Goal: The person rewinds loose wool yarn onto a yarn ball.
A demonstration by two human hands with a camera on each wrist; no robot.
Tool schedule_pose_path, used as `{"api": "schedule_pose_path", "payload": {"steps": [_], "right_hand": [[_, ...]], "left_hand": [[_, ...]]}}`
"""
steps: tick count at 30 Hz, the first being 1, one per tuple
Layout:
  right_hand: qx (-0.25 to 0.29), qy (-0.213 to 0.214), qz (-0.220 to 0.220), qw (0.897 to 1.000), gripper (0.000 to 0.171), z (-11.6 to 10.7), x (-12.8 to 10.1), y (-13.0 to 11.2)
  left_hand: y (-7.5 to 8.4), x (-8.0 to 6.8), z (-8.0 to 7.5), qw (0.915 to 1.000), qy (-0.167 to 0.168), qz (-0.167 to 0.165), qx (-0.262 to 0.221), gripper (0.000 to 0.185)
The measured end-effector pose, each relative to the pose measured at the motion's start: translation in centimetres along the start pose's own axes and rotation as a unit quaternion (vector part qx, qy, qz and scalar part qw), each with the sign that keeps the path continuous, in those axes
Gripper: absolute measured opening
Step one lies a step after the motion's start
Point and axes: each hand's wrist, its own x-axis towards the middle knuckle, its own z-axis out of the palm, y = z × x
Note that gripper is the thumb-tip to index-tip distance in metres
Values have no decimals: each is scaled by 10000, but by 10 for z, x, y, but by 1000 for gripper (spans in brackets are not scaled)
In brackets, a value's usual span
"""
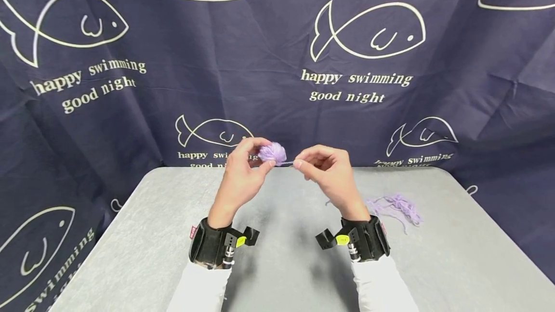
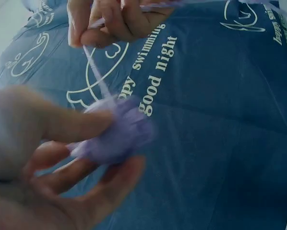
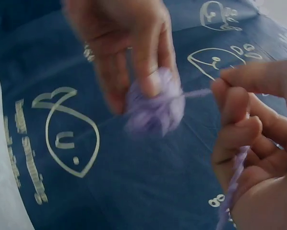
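Pompom (image 1: 273, 152) sits pinched in the left hand (image 1: 241, 173) fingers, its strand (image 1: 289, 162) pinched taut by the right hand (image 1: 330, 173) fingers; a harder tug could snap the strand or pull it loose.

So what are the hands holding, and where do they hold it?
The left hand pinches the purple pompom by its fluffy body. The right hand pinches the yarn strand coming out of it.

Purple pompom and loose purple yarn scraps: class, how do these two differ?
The pompom is a tight fluffy ball; the yarn scraps are a loose, flat tangle. The pompom is held up by the left hand; the scraps lie untouched on the grey table. Both are the same pale purple.
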Motion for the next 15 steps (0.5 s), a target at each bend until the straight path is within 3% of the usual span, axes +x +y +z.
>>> {"api": "schedule_pose_path", "payload": {"steps": [4,7,9,12,15], "right_hand": [[1101,563,192,9921,16,-4,2,2],[1845,882,387,9781,3,-6,4,3],[2308,1066,506,9658,16,-8,5,3],[2824,1325,600,9482,28,-12,6,3],[2948,1501,713,9410,30,-13,6,6]], "left_hand": [[3,-3,-2,9915,-1263,-49,303,30],[4,-3,-5,9736,-2275,-60,192,29],[5,-3,-7,9605,-2772,-51,-248,29],[5,-3,-10,9429,-3123,41,-1160,30],[5,-3,-11,9312,-3069,189,-1958,32]]}}
